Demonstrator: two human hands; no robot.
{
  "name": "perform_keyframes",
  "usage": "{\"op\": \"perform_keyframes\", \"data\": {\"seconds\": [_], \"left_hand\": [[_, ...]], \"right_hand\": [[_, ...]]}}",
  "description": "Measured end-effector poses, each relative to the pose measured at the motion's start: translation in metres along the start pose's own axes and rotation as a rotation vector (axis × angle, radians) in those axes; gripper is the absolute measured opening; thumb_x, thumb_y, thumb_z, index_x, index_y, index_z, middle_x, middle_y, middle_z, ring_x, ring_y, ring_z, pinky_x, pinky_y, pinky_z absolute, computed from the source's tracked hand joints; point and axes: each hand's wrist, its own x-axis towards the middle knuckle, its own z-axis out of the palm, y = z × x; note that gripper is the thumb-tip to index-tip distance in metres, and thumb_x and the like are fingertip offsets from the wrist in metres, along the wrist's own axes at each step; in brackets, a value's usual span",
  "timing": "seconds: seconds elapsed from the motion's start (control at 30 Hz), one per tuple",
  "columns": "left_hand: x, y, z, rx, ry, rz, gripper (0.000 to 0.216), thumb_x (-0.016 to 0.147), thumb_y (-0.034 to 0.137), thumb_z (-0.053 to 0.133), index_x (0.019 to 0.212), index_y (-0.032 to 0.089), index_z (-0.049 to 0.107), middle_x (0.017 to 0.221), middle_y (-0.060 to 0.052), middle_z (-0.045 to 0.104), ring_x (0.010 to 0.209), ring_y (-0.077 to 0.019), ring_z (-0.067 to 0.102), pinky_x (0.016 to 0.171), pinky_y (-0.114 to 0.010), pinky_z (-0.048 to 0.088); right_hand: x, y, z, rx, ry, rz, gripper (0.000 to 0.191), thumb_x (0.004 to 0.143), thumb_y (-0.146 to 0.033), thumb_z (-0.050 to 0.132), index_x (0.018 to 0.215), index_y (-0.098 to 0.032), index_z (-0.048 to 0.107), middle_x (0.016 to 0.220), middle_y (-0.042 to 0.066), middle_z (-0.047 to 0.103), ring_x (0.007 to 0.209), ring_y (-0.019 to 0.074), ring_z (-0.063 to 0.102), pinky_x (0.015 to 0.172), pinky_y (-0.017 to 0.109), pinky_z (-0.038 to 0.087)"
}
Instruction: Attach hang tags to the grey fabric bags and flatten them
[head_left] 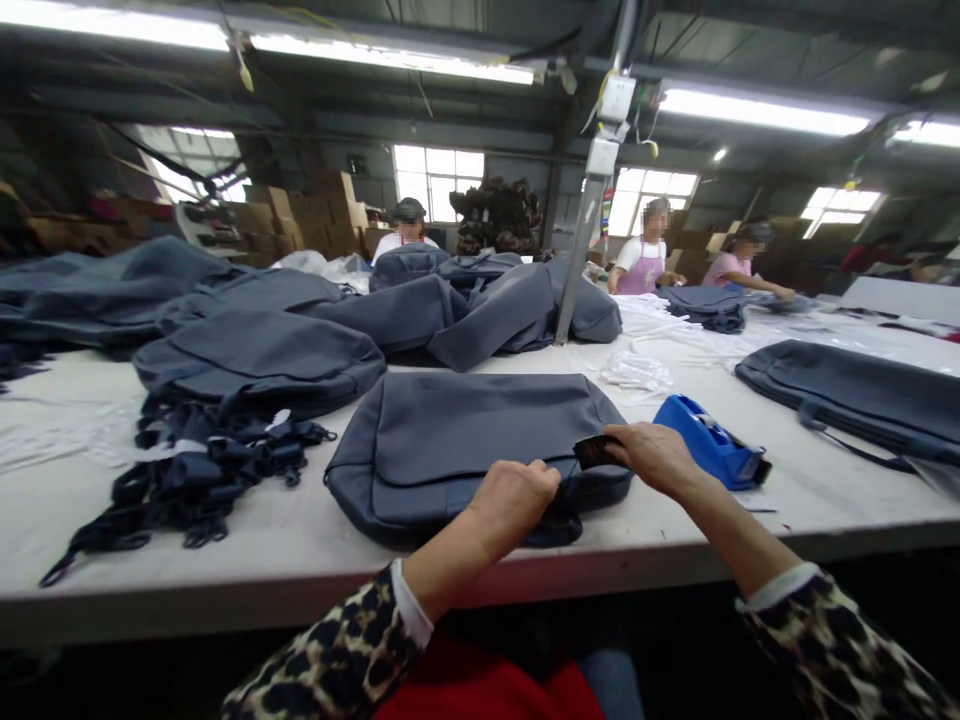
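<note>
A dark blue-grey bag (465,425) lies flat on the white table in front of me, its handle toward the near edge. My left hand (517,492) is closed at the front edge of its flap, thumb and fingers together; what they pinch is hidden. Over the bag's right end, my right hand (652,455) grips a small black tag (596,453) by its right end. The tag hangs just above the bag's front edge. Right beside that hand stands a blue tape dispenser (697,440).
Dark straps with hooks (191,470) lie heaped at left. More bags (259,355) are piled behind, and another bag (862,400) lies at right. A metal post (581,255) rises from the table near white cords (637,370). Several co-workers (645,265) stand across the table.
</note>
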Motion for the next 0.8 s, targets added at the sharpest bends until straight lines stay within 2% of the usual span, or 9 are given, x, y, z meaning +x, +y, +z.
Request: {"op": "perform_keyframes", "data": {"seconds": [0.07, 0.13, 0.23, 0.33, 0.5, 0.6, 0.7, 0.77, 0.8], "left_hand": [[0.002, 0.004, -0.006, 0.041, 0.013, 0.033, 0.02, 0.091, 0.008, 0.045, 0.097, 0.017, 0.062, 0.09, -0.007, 0.068, 0.076, -0.024, 0.071, 0.059, -0.027, 0.05], [0.0, 0.011, -0.003, 0.083, 0.043, 0.077, 0.018, 0.091, 0.007, 0.045, 0.096, 0.016, 0.06, 0.09, -0.007, 0.067, 0.074, -0.0244, 0.07, 0.057, -0.029, 0.05], [-0.008, 0.026, 0.017, 0.126, 0.073, 0.178, 0.013, 0.091, 0.008, 0.048, 0.096, 0.014, 0.058, 0.087, -0.007, 0.065, 0.071, -0.0226, 0.067, 0.056, -0.029, 0.049], [-0.018, 0.041, 0.039, 0.113, 0.092, 0.26, 0.013, 0.092, 0.012, 0.049, 0.103, 0.013, 0.057, 0.086, -0.006, 0.063, 0.068, -0.0204, 0.065, 0.055, -0.029, 0.048], [-0.024, 0.061, 0.056, 0.052, 0.122, 0.318, 0.028, 0.096, 0.015, 0.044, 0.123, 0.011, 0.049, 0.093, -0.007, 0.063, 0.074, -0.0192, 0.064, 0.058, -0.03, 0.049], [-0.025, 0.068, 0.068, -0.004, 0.088, 0.313, 0.031, 0.096, 0.014, 0.043, 0.126, 0.011, 0.048, 0.095, -0.009, 0.063, 0.079, -0.0195, 0.064, 0.062, -0.03, 0.05], [-0.027, 0.072, 0.085, -0.199, 0.055, 0.265, 0.034, 0.094, 0.016, 0.047, 0.127, 0.015, 0.048, 0.103, -0.01, 0.064, 0.088, -0.0214, 0.065, 0.07, -0.031, 0.051], [-0.029, 0.075, 0.098, -0.519, 0.051, 0.157, 0.033, 0.09, 0.028, 0.057, 0.122, 0.02, 0.051, 0.106, -0.008, 0.064, 0.092, -0.0222, 0.065, 0.074, -0.031, 0.051], [-0.029, 0.076, 0.105, -0.743, 0.052, 0.045, 0.033, 0.089, 0.037, 0.059, 0.117, 0.021, 0.052, 0.103, -0.007, 0.064, 0.088, -0.0211, 0.065, 0.073, -0.03, 0.051]], "right_hand": [[0.014, 0.009, -0.002, -0.003, -0.023, -0.005, 0.022, 0.09, -0.031, 0.053, 0.103, -0.026, 0.07, 0.096, 0.009, 0.073, 0.088, 0.0256, 0.067, 0.066, 0.03, 0.039], [0.024, 0.021, 0.001, -0.007, -0.055, -0.016, 0.02, 0.087, -0.029, 0.057, 0.101, -0.027, 0.072, 0.098, 0.009, 0.073, 0.091, 0.0257, 0.067, 0.067, 0.029, 0.04], [0.028, 0.039, 0.007, -0.007, -0.077, -0.022, 0.022, 0.086, -0.027, 0.058, 0.103, -0.027, 0.072, 0.098, 0.008, 0.073, 0.092, 0.0253, 0.067, 0.068, 0.029, 0.041], [0.03, 0.043, 0.006, -0.015, -0.068, -0.05, 0.022, 0.086, -0.028, 0.058, 0.102, -0.028, 0.072, 0.094, 0.008, 0.073, 0.09, 0.0259, 0.067, 0.067, 0.03, 0.041], [0.055, 0.013, -0.007, -0.007, -0.034, -0.176, 0.012, 0.078, -0.023, 0.068, 0.088, -0.027, 0.074, 0.09, 0.008, 0.073, 0.089, 0.0272, 0.067, 0.071, 0.031, 0.042], [0.078, -0.016, -0.01, 0.018, -0.03, -0.268, 0.017, 0.07, -0.021, 0.076, 0.086, -0.027, 0.074, 0.093, 0.007, 0.073, 0.092, 0.027, 0.067, 0.074, 0.031, 0.044], [0.095, -0.043, -0.002, 0.046, -0.054, -0.352, 0.025, 0.064, -0.019, 0.08, 0.087, -0.028, 0.075, 0.096, 0.006, 0.074, 0.095, 0.0272, 0.067, 0.076, 0.03, 0.045], [0.102, -0.053, 0.005, 0.071, -0.078, -0.389, 0.03, 0.061, -0.019, 0.082, 0.089, -0.027, 0.075, 0.097, 0.006, 0.074, 0.096, 0.0272, 0.067, 0.076, 0.03, 0.046], [0.103, -0.055, 0.009, 0.086, -0.089, -0.402, 0.032, 0.061, -0.019, 0.083, 0.091, -0.027, 0.075, 0.098, 0.006, 0.074, 0.096, 0.027, 0.067, 0.075, 0.029, 0.046]]}}
